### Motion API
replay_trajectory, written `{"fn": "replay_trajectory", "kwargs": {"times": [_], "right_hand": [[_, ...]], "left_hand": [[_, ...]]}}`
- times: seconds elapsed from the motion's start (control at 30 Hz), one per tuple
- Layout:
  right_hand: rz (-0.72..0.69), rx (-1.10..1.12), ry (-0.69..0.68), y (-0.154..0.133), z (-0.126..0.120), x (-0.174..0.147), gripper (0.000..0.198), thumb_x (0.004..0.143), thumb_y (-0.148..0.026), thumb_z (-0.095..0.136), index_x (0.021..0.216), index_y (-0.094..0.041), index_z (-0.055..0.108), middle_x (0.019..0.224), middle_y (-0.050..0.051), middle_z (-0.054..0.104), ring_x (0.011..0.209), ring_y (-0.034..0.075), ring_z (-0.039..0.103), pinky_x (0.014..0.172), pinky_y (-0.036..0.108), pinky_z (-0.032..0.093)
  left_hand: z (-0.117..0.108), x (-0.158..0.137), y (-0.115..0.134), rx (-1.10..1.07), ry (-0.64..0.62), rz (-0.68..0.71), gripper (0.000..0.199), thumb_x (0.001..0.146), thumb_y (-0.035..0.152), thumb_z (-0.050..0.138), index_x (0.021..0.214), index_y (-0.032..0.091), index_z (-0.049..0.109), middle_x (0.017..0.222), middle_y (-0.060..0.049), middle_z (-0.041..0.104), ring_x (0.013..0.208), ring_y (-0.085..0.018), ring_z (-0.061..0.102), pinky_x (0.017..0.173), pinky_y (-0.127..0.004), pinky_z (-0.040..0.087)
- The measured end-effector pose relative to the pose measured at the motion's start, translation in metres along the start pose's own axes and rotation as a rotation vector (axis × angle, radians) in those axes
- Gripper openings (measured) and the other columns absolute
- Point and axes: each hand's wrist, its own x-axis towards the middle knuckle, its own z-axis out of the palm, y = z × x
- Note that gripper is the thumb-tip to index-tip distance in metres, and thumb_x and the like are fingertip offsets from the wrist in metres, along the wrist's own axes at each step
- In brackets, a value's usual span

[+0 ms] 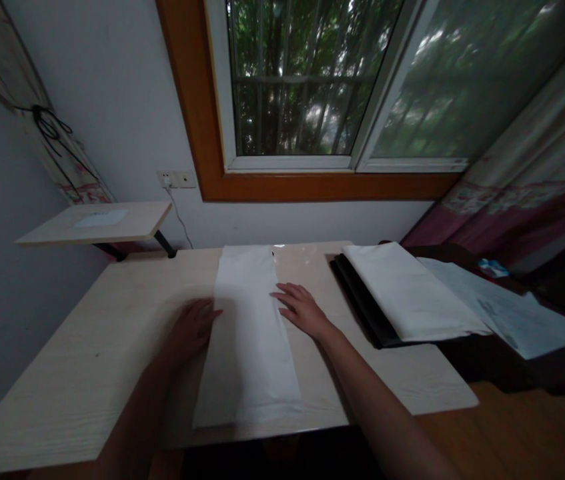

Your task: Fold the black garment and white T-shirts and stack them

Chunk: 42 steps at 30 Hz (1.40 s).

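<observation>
A white cloth (247,333), folded into a long flat strip, lies lengthwise on the pale wooden desk (127,320). At its left edge rests my left hand (195,327), partly in shadow, with the fingertips touching the fabric and the fingers extended. My right hand (301,309) is on the opposite side, its fingers spread and the tips at the cloth's right edge. Neither hand grips the cloth. Its far end reaches the desk's back edge, and its near end lies close to the front edge.
To the right, another folded white cloth (407,290) lies on black folded material (362,300). Beside it, a printed sheet (507,307) rests on a dark surface. A small raised shelf (97,223) with a paper stands at back left. A window (312,87) is behind.
</observation>
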Motion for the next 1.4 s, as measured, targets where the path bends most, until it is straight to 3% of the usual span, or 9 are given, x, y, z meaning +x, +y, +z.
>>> {"fn": "replay_trajectory", "kwargs": {"times": [0.2,0.37,0.57,0.77,0.87,0.97,1.07,1.2,1.4], "right_hand": [[-0.068,0.046,-0.104,-0.007,-0.005,-0.009,0.049,0.09,-0.028,0.072,0.136,-0.043,0.063,0.155,0.001,0.049,0.143,0.03,0.043,0.12,0.056,0.029],[-0.131,0.134,-0.124,-0.015,-0.007,-0.019,0.045,0.084,-0.023,0.078,0.125,-0.041,0.072,0.152,-0.001,0.053,0.146,0.03,0.038,0.119,0.05,0.034],[-0.141,0.26,-0.149,-0.024,-0.005,-0.03,0.025,0.095,-0.031,0.065,0.116,-0.04,0.076,0.134,0.001,0.069,0.147,0.028,0.04,0.12,0.056,0.03],[-0.07,0.534,-0.123,-0.03,-0.01,-0.033,0.036,0.101,-0.052,0.05,0.11,-0.03,0.078,0.117,0.008,0.076,0.139,0.026,0.052,0.119,0.053,0.033],[-0.003,0.626,-0.131,-0.032,-0.012,-0.038,0.038,0.1,-0.056,0.05,0.109,-0.031,0.077,0.112,0.005,0.078,0.124,0.024,0.065,0.12,0.053,0.031],[0.059,0.736,-0.148,-0.035,-0.015,-0.044,0.039,0.098,-0.058,0.055,0.104,-0.027,0.078,0.106,0.005,0.078,0.104,0.022,0.073,0.11,0.045,0.044],[0.16,0.838,-0.171,-0.037,-0.018,-0.051,0.041,0.094,-0.059,0.061,0.095,-0.022,0.078,0.094,0.006,0.077,0.088,0.021,0.072,0.084,0.033,0.055],[0.344,1.0,-0.214,-0.038,-0.015,-0.052,0.042,0.087,-0.061,0.068,0.088,-0.019,0.073,0.073,0.001,0.069,0.065,0.015,0.062,0.061,0.026,0.048],[0.464,1.004,-0.04,-0.036,-0.005,-0.036,0.028,0.089,-0.046,0.065,0.091,-0.018,0.07,0.075,-0.001,0.063,0.067,0.013,0.055,0.062,0.024,0.042]], "left_hand": [[-0.003,-0.002,0.01,0.003,0.011,0.05,0.046,0.089,0.014,0.057,0.128,0.034,0.07,0.146,-0.005,0.057,0.136,-0.027,0.048,0.117,-0.053,0.04],[-0.005,-0.005,0.012,-0.051,-0.001,0.117,0.037,0.093,0.016,0.055,0.122,0.032,0.073,0.139,-0.003,0.065,0.136,-0.024,0.05,0.116,-0.047,0.043],[-0.006,-0.005,0.013,-0.121,-0.044,0.126,0.032,0.092,0.017,0.058,0.112,0.034,0.077,0.124,-0.004,0.073,0.139,-0.024,0.051,0.116,-0.047,0.044],[-0.01,-0.007,0.022,-0.203,0.024,0.037,0.026,0.09,0.022,0.059,0.105,0.03,0.079,0.133,-0.006,0.069,0.13,-0.025,0.059,0.11,-0.045,0.051],[-0.014,-0.009,0.031,-0.295,-0.026,-0.012,0.026,0.089,0.025,0.059,0.104,0.029,0.079,0.122,-0.005,0.074,0.124,-0.025,0.064,0.109,-0.045,0.051],[-0.021,-0.014,0.044,-0.39,-0.089,-0.109,0.027,0.089,0.03,0.055,0.102,0.027,0.079,0.109,-0.006,0.078,0.108,-0.025,0.071,0.098,-0.041,0.056],[-0.031,-0.022,0.058,-0.484,-0.212,-0.18,0.03,0.089,0.033,0.051,0.093,0.025,0.08,0.092,-0.006,0.079,0.086,-0.024,0.074,0.082,-0.036,0.057],[-0.044,-0.03,0.071,-0.611,-0.261,-0.312,0.038,0.089,0.038,0.046,0.093,0.024,0.081,0.093,-0.006,0.079,0.088,-0.027,0.073,0.081,-0.037,0.057],[-0.043,-0.02,0.067,-0.829,-0.316,-0.474,0.043,0.093,0.05,0.047,0.108,0.022,0.076,0.108,-0.007,0.077,0.098,-0.026,0.071,0.09,-0.038,0.055]]}}
